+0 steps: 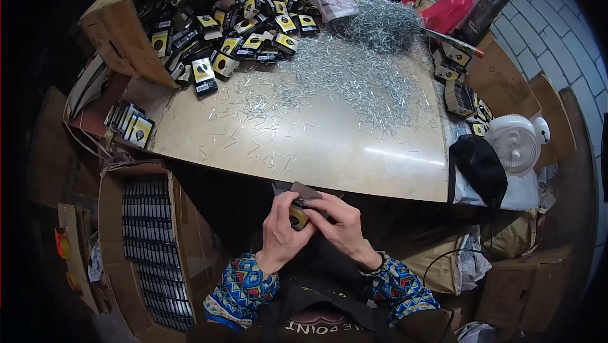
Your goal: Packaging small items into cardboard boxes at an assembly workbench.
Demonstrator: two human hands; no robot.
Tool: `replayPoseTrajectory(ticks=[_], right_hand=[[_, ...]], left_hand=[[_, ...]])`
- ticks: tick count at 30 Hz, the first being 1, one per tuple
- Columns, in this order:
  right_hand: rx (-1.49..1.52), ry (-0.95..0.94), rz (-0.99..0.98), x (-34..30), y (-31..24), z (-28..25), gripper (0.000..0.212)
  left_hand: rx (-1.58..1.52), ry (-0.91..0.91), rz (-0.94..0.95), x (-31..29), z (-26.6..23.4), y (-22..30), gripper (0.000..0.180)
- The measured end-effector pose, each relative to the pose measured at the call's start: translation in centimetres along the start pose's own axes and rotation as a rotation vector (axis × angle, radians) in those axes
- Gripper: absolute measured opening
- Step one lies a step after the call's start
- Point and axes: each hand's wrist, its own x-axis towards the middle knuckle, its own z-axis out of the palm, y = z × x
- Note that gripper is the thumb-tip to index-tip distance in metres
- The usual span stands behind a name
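Just off the table's near edge, both hands meet on one small black and yellow cardboard box (297,217). My left hand (280,229) is wrapped round its body. The thumb and fingers of my right hand (342,221) close on its upper right side, by a raised grey-brown flap (306,192). What lies inside the box is hidden by my fingers. Beyond the hands, loose bent metal wire pieces (342,77) are scattered over the pale tabletop (329,159). A dense heap of the same pieces (383,23) rises at the back.
Many black and yellow boxes (252,42) are piled at the back left, beside an upright cardboard panel (123,39). At lower left, a carton (113,216) holds packed rows of boxes. To the right are a white fan (516,143), a black cloth item (479,167) and stacked boxes (460,98).
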Motion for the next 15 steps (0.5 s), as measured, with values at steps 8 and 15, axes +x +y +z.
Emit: replayPoseTrajectory(ticks=[8, 15], right_hand=[[0.267, 0.087, 0.245, -0.6, -0.7, 1.3, 0.023], [0.416, 0.137, 0.397, -0.7, -0.4, 1.4, 0.022]], left_hand=[[0.165, -0.017, -0.126, 0.6, 0.1, 1.3, 0.066], [0.158, -0.046, -0.061, -0.1, 0.0, 0.6, 0.065]])
